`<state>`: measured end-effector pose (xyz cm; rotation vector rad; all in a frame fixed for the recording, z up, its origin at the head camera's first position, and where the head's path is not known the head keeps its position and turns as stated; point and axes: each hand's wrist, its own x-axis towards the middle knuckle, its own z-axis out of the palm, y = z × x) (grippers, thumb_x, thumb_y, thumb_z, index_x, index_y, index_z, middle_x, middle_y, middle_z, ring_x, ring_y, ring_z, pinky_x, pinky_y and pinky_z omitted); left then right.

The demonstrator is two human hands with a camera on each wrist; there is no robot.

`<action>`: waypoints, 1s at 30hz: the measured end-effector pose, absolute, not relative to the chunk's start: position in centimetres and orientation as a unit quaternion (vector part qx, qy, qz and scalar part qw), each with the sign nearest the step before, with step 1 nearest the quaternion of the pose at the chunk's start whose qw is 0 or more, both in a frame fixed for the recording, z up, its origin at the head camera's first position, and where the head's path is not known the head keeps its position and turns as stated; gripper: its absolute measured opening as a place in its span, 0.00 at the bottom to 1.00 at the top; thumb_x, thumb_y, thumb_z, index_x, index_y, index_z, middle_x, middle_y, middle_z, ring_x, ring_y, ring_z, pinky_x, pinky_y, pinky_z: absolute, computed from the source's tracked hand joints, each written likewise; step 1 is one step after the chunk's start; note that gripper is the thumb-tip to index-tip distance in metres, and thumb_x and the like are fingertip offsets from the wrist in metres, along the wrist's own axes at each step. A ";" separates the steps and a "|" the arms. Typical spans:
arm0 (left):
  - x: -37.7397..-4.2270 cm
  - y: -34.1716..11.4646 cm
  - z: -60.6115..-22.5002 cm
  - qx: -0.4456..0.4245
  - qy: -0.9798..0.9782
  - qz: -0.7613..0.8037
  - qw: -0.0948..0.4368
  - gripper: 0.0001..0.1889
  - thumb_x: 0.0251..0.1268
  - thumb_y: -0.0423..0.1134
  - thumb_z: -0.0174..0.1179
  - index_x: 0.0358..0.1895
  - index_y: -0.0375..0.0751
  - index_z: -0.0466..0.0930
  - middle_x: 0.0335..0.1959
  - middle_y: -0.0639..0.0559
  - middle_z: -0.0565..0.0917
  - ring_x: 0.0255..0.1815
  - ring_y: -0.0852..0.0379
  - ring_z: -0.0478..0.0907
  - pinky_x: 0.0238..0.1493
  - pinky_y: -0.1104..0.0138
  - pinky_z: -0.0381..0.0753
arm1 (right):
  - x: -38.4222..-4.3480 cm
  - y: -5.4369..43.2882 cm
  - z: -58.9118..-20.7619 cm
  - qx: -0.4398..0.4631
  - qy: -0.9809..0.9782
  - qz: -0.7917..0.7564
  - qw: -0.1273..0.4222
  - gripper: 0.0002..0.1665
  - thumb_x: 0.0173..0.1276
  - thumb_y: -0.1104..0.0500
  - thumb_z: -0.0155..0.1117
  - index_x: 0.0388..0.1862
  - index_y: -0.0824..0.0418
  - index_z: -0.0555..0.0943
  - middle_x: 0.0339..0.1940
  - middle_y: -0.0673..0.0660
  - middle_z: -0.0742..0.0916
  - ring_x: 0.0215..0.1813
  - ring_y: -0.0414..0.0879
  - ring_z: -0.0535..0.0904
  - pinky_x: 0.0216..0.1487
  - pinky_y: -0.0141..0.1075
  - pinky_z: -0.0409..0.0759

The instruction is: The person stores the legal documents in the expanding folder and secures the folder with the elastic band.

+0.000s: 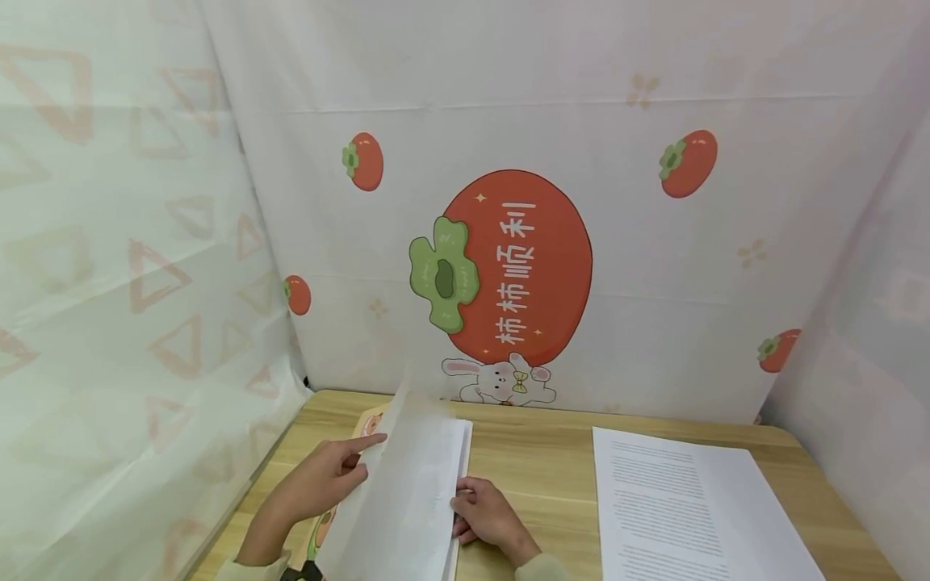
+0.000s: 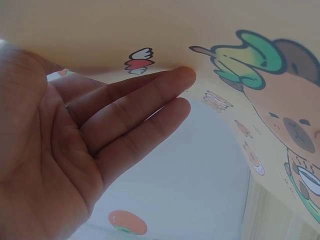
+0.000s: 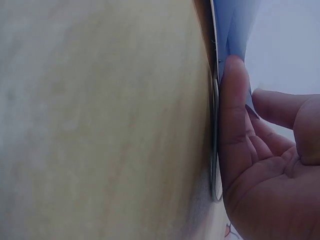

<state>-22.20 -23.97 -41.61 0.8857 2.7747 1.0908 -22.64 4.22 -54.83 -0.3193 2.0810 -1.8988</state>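
A folder (image 2: 165, 30) with a cartoon-printed cover lies opened on the table, white sheets (image 1: 436, 476) inside it. Its raised cover leaf (image 1: 392, 500) slants up at the left, blurred along the top. My left hand (image 1: 320, 480) is at this leaf, its index finger stretched out against it. Straight fingers (image 2: 145, 110) show beside the printed side in the left wrist view; the index finger is hidden there. At the right edge of the sheets, my right hand (image 1: 485, 512) pinches a paper corner (image 3: 252, 111) between thumb and fingers.
Printed papers (image 1: 676, 508) lie on the wooden table (image 1: 538, 476) at the right. White cloth walls (image 1: 617, 266) with persimmon and triangle prints enclose the table at the back and sides. A thin metal loop (image 3: 214, 145) runs beside the right fingers.
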 end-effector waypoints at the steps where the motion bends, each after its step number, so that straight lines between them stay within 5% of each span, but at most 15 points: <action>1: -22.2 -24.0 -41.6 0.286 0.892 0.351 0.015 0.23 0.72 0.26 0.52 0.68 0.36 0.78 0.13 0.67 0.55 0.15 0.69 0.47 0.22 0.74 0.59 | -22.6 4.1 -54.8 -0.111 0.728 -0.660 0.151 0.10 0.75 0.68 0.56 0.52 0.68 0.80 0.28 0.57 0.86 0.24 0.47 0.83 0.22 0.36 0.82; 30: -21.9 -24.3 -41.6 0.293 0.887 0.356 0.007 0.23 0.72 0.26 0.53 0.69 0.37 0.78 0.14 0.67 0.55 0.16 0.71 0.46 0.21 0.73 0.58 | -22.4 3.2 -54.4 -0.100 0.772 -0.612 0.136 0.18 0.76 0.63 0.62 0.62 0.64 0.82 0.22 0.55 0.84 0.19 0.42 0.77 0.17 0.32 0.74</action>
